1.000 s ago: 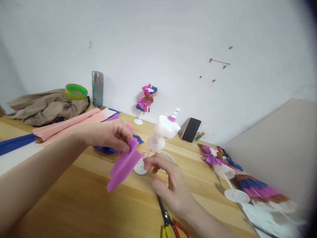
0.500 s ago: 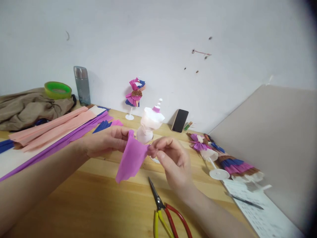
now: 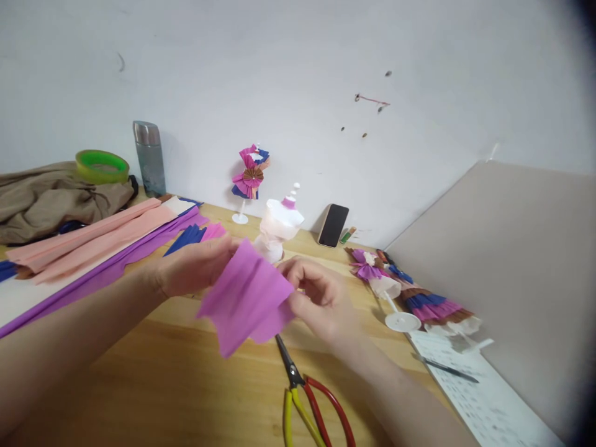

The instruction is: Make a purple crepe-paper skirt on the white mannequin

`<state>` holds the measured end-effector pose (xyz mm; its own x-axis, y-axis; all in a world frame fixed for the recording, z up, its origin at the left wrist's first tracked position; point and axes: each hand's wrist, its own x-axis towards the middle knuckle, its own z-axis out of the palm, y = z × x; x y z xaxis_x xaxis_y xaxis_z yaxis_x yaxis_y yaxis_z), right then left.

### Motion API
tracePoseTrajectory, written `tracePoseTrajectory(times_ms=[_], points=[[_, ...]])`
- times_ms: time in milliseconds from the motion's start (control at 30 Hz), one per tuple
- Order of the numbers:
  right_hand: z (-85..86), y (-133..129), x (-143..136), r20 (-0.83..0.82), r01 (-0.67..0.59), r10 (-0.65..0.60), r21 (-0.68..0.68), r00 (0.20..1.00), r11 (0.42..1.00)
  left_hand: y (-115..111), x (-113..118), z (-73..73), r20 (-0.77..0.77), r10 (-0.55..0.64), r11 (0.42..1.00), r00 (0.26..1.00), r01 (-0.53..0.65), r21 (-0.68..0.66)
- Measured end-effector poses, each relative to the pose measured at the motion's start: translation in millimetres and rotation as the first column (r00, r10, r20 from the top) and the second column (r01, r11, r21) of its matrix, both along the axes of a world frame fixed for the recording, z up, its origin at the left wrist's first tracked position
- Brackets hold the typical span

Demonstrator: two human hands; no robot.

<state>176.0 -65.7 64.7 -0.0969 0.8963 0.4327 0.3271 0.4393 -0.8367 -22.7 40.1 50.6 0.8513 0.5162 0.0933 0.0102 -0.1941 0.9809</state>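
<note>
A piece of purple crepe paper (image 3: 246,298) hangs between my hands, lightly creased and slightly blurred. My right hand (image 3: 316,295) pinches its right edge between thumb and fingers. At its upper left corner is my left hand (image 3: 198,264), holding the paper with its fingertips partly hidden behind it. Just beyond the hands stands a small white dress form (image 3: 280,220) with a purple neck band, wrapped in pale paper; its lower part is hidden. Below the paper lie scissors (image 3: 293,372) with one yellow and one red handle, their tips covered by the paper.
Crepe paper strips (image 3: 102,236) lie at the left near a brown cloth (image 3: 41,198), a green tape roll (image 3: 102,166) and a flask (image 3: 149,158). A decorated dress form (image 3: 250,174) and a phone (image 3: 333,225) stand behind. At right are dressed forms (image 3: 435,307), a pen (image 3: 451,370) and a printed sheet (image 3: 493,403).
The purple crepe paper has been turned and spread so its broad face shows, covering the scissors' tips. My left fingers have gone partly behind it. The view has shifted slightly.
</note>
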Motion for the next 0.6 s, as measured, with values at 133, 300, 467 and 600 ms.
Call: tracePoseTrajectory(times_ms=[133, 300, 467, 600], points=[[4.2, 3.1, 5.9, -0.060, 0.035, -0.047, -0.195, 0.997, 0.980, -0.5, -3.1, -1.9, 0.129, -0.159, 0.952, 0.979, 0.186, -0.242], [5.0, 10.9, 14.1, -0.049, 0.072, -0.079, -0.140, 0.996, 0.988, -4.8, -0.3, 0.4, 0.042, -0.167, 0.951, 0.985, 0.173, -0.258], [9.0, 14.0, 23.7, 0.124, 0.208, -0.198, -0.067, 0.972, 0.976, -2.1, -0.9, 5.4, -0.070, -0.054, 0.966, 0.996, 0.034, -0.258], [11.8, 13.6, 26.1, 0.157, 0.222, -0.218, -0.005, 0.963, 0.975, 2.1, -6.9, 12.8, -0.111, 0.091, 0.985, 0.990, -0.106, -0.136]])
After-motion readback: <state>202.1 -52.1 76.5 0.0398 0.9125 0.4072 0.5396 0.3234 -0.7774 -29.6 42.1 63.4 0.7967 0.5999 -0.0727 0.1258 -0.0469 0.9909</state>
